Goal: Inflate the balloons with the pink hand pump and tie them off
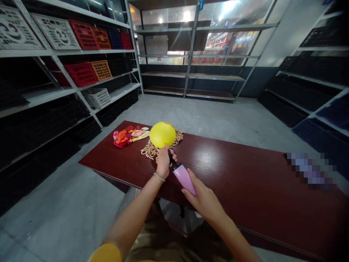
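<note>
A partly inflated yellow balloon [163, 134] sits at the black nozzle end of a pink hand pump [185, 178]. My left hand [164, 162] is closed around the balloon's neck and that nozzle end; the neck itself is mostly hidden by the fingers. My right hand [203, 196] grips the pink body of the pump from its near end. Under and behind the balloon lies a heap of beige curled, cord-like pieces [149, 150]. Left of it is a pile of flat balloons [125, 136] in red, orange, pink and pale yellow.
The dark red table [231, 163] stretches off to the right, with a blurred-out object [311, 169] at that end. Shelves with plastic crates [81, 74] line the left wall. A metal rack [188, 74] stands at the back, and dark crates [308, 72] fill shelves at right.
</note>
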Demonstrator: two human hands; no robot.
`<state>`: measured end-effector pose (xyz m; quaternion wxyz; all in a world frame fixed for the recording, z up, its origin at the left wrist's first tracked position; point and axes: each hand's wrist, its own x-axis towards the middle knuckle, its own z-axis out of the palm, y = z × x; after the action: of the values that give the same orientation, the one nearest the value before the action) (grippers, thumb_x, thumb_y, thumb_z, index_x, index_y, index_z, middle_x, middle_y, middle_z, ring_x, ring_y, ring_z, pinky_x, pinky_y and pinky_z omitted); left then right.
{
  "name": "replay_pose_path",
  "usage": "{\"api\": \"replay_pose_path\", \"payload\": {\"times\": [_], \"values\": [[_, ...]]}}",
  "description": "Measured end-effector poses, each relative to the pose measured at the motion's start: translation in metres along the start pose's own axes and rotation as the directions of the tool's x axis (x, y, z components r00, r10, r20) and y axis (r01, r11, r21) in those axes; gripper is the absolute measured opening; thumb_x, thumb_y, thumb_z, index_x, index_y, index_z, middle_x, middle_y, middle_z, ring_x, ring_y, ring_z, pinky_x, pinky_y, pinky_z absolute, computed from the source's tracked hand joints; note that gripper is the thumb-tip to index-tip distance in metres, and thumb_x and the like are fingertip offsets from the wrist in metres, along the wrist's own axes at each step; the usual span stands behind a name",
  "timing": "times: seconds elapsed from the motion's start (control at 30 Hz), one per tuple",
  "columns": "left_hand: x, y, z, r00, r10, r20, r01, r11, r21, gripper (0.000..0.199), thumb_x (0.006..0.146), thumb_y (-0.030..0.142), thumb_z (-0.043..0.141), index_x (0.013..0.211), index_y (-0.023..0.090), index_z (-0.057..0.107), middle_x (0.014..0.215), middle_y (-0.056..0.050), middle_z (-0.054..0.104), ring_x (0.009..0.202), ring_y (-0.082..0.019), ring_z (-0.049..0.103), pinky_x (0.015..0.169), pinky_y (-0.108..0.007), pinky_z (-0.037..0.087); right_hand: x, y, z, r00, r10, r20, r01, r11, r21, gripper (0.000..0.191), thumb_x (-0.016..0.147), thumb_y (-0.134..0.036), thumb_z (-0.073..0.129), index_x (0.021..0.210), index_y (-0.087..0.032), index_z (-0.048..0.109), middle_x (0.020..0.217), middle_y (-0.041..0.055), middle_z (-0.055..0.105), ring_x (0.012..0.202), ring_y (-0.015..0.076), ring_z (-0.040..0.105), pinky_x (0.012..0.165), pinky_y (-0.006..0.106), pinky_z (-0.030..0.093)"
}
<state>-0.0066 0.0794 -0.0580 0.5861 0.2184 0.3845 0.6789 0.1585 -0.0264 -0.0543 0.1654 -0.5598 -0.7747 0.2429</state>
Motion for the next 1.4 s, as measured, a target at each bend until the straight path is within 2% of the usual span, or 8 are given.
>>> {"api": "replay_pose_path", "payload": {"times": [0.2,0.3,0.43,0.57,0.67,1.0,1.3,1.4], "values": [[0.036,0.045,-0.018,0.993,0.112,-0.045,-0.115,0.991,-0.061,0.018,0.089,0.032,0.053,0.078,0.019,0.045,0.060,0.005,0.046,0.043,-0.007,0.043,0.043,-0.018,0.038,-0.035,0.019,-0.010,0.997,0.006,0.080,-0.011,0.998,0.066,0.069,0.092,-0.038,0.051,0.154,-0.025,0.022,0.145,0.0131,0.049,0.125,0.0307,0.056,0.099,0.045,0.048],[0.042,0.052,-0.019,0.988,0.142,-0.060,-0.147,0.984,-0.099,0.018,0.089,0.033,0.054,0.080,0.019,0.045,0.060,0.006,0.045,0.044,-0.006,0.043,0.043,-0.018,0.037,-0.039,0.022,-0.011,0.995,0.022,0.098,-0.032,0.994,0.104,0.065,0.092,-0.040,0.051,0.152,-0.026,0.028,0.148,0.0110,0.046,0.129,0.0298,0.052,0.103,0.045,0.045],[0.024,0.034,-0.008,0.986,0.158,-0.054,-0.163,0.981,-0.108,0.022,0.089,0.037,0.054,0.080,0.020,0.044,0.061,0.006,0.045,0.043,-0.006,0.042,0.042,-0.018,0.036,-0.021,0.012,-0.009,0.991,0.034,0.129,-0.057,0.982,0.180,0.062,0.092,-0.044,0.049,0.148,-0.023,0.035,0.145,0.0113,0.049,0.128,0.0294,0.053,0.102,0.043,0.044],[-0.006,0.007,0.002,0.998,0.058,-0.005,-0.058,0.996,-0.063,0.028,0.087,0.044,0.057,0.081,0.020,0.045,0.063,0.005,0.048,0.044,-0.006,0.044,0.043,-0.019,0.037,0.002,-0.001,-0.005,0.993,0.041,0.110,-0.067,0.967,0.247,0.059,0.091,-0.047,0.049,0.145,-0.026,0.037,0.139,0.0087,0.056,0.122,0.0298,0.057,0.098,0.043,0.047],[-0.011,0.004,0.001,0.999,0.036,0.030,-0.035,0.999,-0.034,0.030,0.087,0.046,0.058,0.081,0.020,0.046,0.063,0.005,0.048,0.044,-0.006,0.044,0.044,-0.018,0.038,0.005,-0.004,0.000,0.995,0.034,0.089,-0.058,0.958,0.280,0.059,0.091,-0.047,0.049,0.145,-0.027,0.038,0.138,0.0079,0.057,0.121,0.0293,0.059,0.097,0.043,0.048],[0.043,0.061,-0.020,0.987,0.150,-0.049,-0.155,0.983,-0.103,0.021,0.092,0.037,0.051,0.080,0.020,0.044,0.061,0.005,0.045,0.043,-0.007,0.043,0.041,-0.019,0.037,-0.035,0.018,-0.006,0.986,0.073,0.151,-0.105,0.972,0.210,0.064,0.090,-0.048,0.050,0.148,-0.022,0.036,0.148,0.0095,0.046,0.132,0.0273,0.049,0.107,0.042,0.041],[0.002,0.002,0.007,0.998,0.053,0.040,-0.050,0.997,-0.062,0.032,0.087,0.049,0.058,0.082,0.020,0.045,0.063,0.005,0.049,0.045,-0.007,0.045,0.045,-0.019,0.039,0.009,0.000,-0.012,0.994,0.055,0.093,-0.077,0.965,0.249,0.053,0.091,-0.049,0.048,0.139,-0.028,0.044,0.128,0.0073,0.064,0.113,0.0294,0.063,0.093,0.042,0.049],[0.000,0.001,0.007,0.996,0.044,0.081,-0.043,0.999,-0.011,0.032,0.087,0.048,0.058,0.082,0.020,0.046,0.063,0.004,0.050,0.045,-0.008,0.046,0.045,-0.020,0.040,0.013,-0.004,-0.007,0.997,0.050,0.056,-0.064,0.956,0.288,0.053,0.091,-0.048,0.048,0.140,-0.027,0.044,0.130,0.0076,0.063,0.114,0.0285,0.063,0.092,0.040,0.049]]}}
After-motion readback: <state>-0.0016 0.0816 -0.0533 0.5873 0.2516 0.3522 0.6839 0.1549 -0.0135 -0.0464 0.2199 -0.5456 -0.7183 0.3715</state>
